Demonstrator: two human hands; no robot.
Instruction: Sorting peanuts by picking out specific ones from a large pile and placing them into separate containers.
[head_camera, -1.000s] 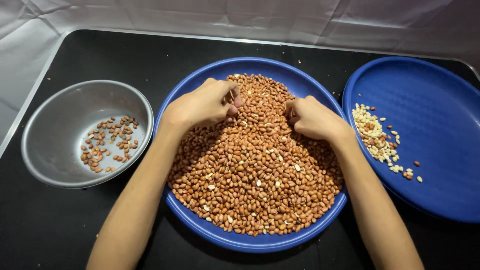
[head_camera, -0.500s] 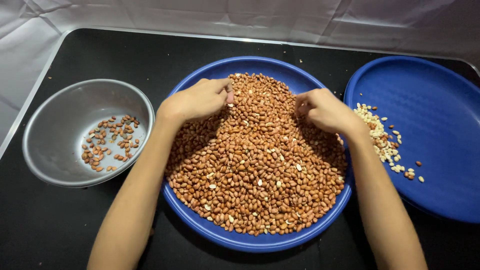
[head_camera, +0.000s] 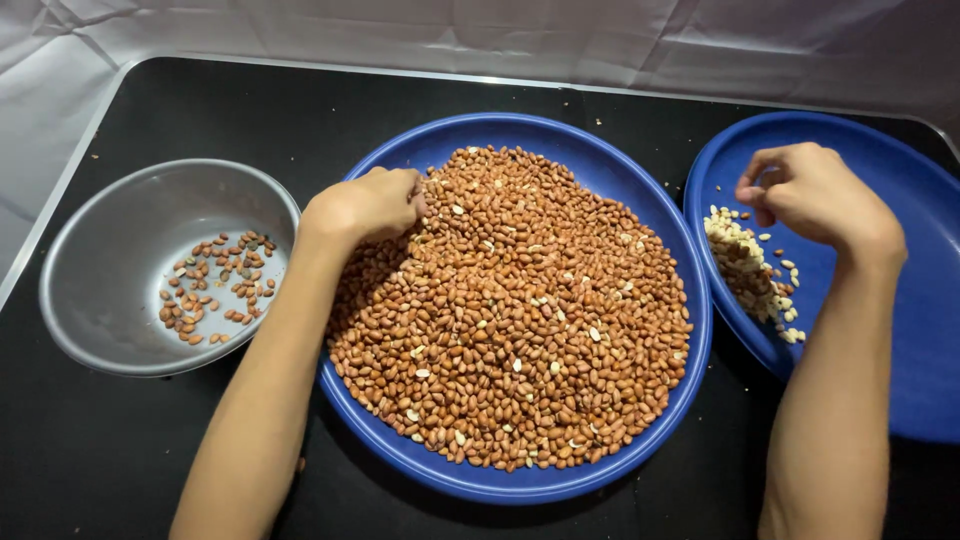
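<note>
left hand (head_camera: 368, 205) rests curled on the upper left slope of the peanut heap (head_camera: 515, 310), fingers tucked into the nuts; whether it grips any, cannot tell. heap fills the middle blue tray (head_camera: 640, 190) nearly to its rim. right hand (head_camera: 812, 195) hovers over the right blue tray (head_camera: 920, 300), fingertips pinched together above the pale peanuts (head_camera: 750, 270) along that tray's left edge. steel bowl (head_camera: 100, 250) sits left, few nuts inside. black table (head_camera: 300, 110) bare along the far edge.

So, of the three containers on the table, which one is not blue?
The round metal bowl at the far left: it is grey and holds a few brown peanuts. The heaped middle plate and the right plate are both blue.
</note>
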